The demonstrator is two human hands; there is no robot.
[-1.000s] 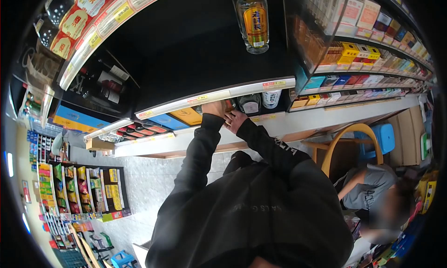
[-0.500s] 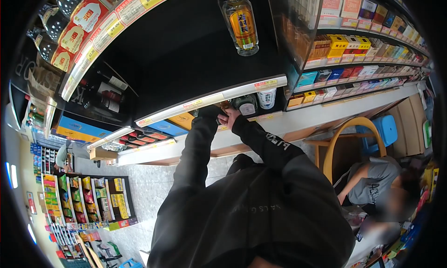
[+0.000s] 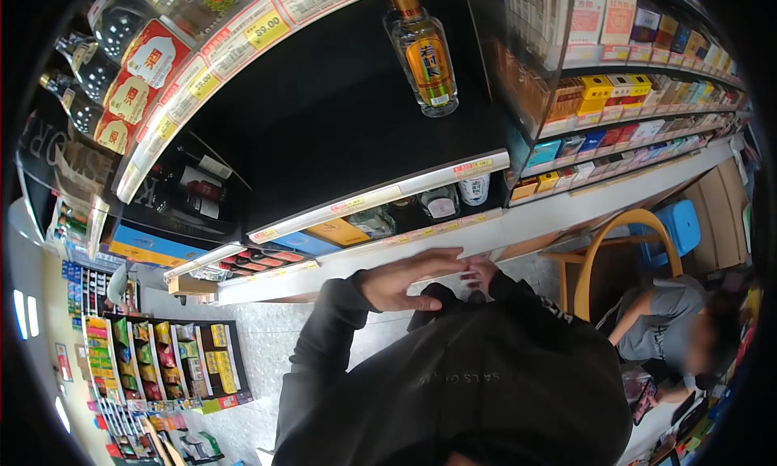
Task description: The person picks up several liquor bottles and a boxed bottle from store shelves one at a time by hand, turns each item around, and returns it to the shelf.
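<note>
My left hand (image 3: 411,280) is open in front of the shelf unit, its fingers stretched to the right and its thumb apart. Just right of its fingertips is my right hand (image 3: 480,273), smaller in view, with fingers apart and nothing visible in it. Both hands are below the white lower shelf edge (image 3: 405,247). Behind them on the low shelf stand a clear bottle (image 3: 439,204), a white can-like container (image 3: 474,191) and a yellow box (image 3: 338,230). A bottle with a yellow label (image 3: 428,61) stands alone on the black shelf above.
Cigarette packs (image 3: 595,94) fill shelves at the right. Below them are a wooden chair (image 3: 584,280), a blue stool (image 3: 680,227) and a seated person in grey (image 3: 668,316). Large bottles (image 3: 129,21) stand upper left; a snack rack (image 3: 162,357) is lower left.
Both hands have come out from the low shelf and back towards my body, with their fingers now spread. The view has shifted slightly, and the seated person's arm has moved.
</note>
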